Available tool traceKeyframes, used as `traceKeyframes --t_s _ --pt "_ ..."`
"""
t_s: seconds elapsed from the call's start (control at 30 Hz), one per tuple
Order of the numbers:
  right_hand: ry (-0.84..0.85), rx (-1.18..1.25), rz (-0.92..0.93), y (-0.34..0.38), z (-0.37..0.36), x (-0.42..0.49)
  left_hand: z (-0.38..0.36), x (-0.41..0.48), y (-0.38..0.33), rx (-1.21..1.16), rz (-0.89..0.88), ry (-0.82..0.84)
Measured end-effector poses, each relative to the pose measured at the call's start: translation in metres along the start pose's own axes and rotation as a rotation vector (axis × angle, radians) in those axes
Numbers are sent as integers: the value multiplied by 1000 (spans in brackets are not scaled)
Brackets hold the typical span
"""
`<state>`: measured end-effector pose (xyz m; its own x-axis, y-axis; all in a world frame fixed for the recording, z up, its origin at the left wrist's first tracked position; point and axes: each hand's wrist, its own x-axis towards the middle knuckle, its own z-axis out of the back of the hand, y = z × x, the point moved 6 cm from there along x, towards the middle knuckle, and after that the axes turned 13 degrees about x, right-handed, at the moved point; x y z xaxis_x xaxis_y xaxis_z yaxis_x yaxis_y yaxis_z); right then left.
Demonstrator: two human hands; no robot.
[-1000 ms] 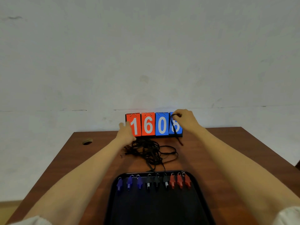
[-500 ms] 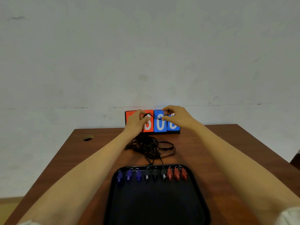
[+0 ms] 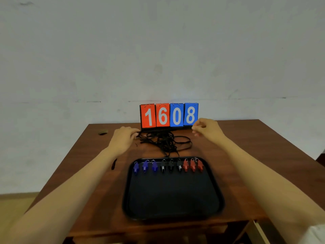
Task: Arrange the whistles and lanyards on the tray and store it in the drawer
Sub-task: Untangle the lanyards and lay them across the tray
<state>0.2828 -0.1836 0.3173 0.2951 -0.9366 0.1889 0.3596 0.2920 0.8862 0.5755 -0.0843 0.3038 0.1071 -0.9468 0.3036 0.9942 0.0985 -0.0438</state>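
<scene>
Nine whistles (image 3: 171, 167) lie in one row along the far edge of the black tray (image 3: 173, 199): three blue at the left, three black in the middle and three red at the right. Each has a small metal ring at its far end. The rest of the tray's floor is bare. The tray sits on the desk (image 3: 237, 155), at the middle of the near edge.

Just beyond the tray's far edge, the black lanyards (image 3: 165, 143) lie in a loose tangle on the desk. A few strands run back as far as the tray's rim, and one loop spreads out to the right.

The left hand (image 3: 123, 139) rests at the left end of the tangle, palm down. Its fingers are curled together with the tips among the outermost cords. I cannot tell whether they pinch a cord or only touch it.

The right hand (image 3: 206, 128) hangs above the desk to the right of the tangle, clear of the cords. Its fingers are loosely curled with the thumb close to the fingertips, and nothing shows between them.

Behind the lanyards, a flip scoreboard (image 3: 169, 115) stands at the middle of the desk's far edge. It shows 1 and 6 on red cards and 0 and 8 on blue cards.

A round hole (image 3: 102, 132) is cut near the far left corner. A small dark strip (image 3: 114, 163) lies on the desk beside the left forearm. A white sleeve (image 3: 316, 233) shows at the right arm.
</scene>
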Motion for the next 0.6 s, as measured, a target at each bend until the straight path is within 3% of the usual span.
traceKeyframes --t_s 0.1,0.23,0.6 --pt "-28 -126 15 -17 -4 -20 -15 -24 3 -276 41 93" --pt "-41 -134 -49 -43 -9 -42 -33 -51 1 -463 142 110" --pt "61 -454 -212 -106 -9 -88 -81 -99 7 -443 192 304"
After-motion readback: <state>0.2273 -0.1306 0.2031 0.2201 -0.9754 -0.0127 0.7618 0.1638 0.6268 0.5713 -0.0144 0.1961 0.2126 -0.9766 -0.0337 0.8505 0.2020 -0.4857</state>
